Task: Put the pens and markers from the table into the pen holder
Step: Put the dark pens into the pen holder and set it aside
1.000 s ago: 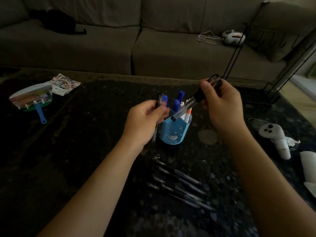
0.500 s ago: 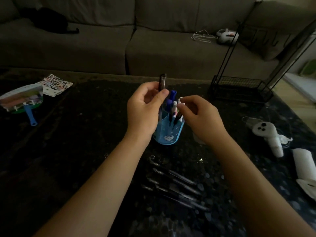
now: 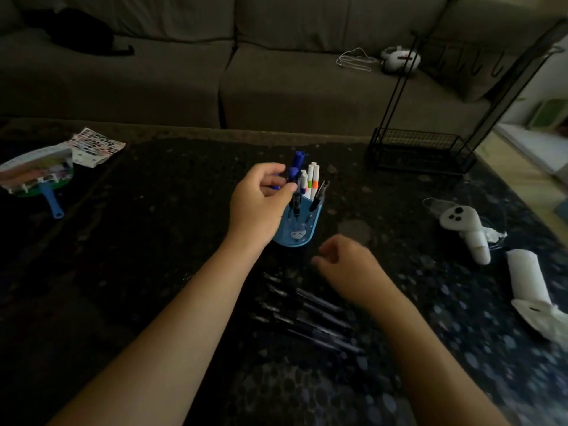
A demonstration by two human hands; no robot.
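A blue pen holder (image 3: pixel 297 235) stands mid-table with blue markers (image 3: pixel 298 159), white markers (image 3: pixel 313 179) and a dark pen (image 3: pixel 321 192) in it. My left hand (image 3: pixel 261 207) is at the holder's left rim, its fingertips pinching the top of another dark pen (image 3: pixel 296 202) that stands down inside the holder. Below and right of the holder hovers my right hand (image 3: pixel 349 264), blurred, empty, with fingers loosely apart. It is just above several dark pens (image 3: pixel 307 315) lying side by side on the dark table (image 3: pixel 172 229).
A hand fan (image 3: pixel 37 176) and a printed paper (image 3: pixel 95 146) lie at far left. A black wire rack (image 3: pixel 421 149) stands at back right. A white controller (image 3: pixel 461 226) and white roll (image 3: pixel 525 278) lie at right. A sofa runs behind the table.
My left hand lowered its dark pen into the holder. My right hand let go of its pen in the holder and dropped toward the pens on the table.
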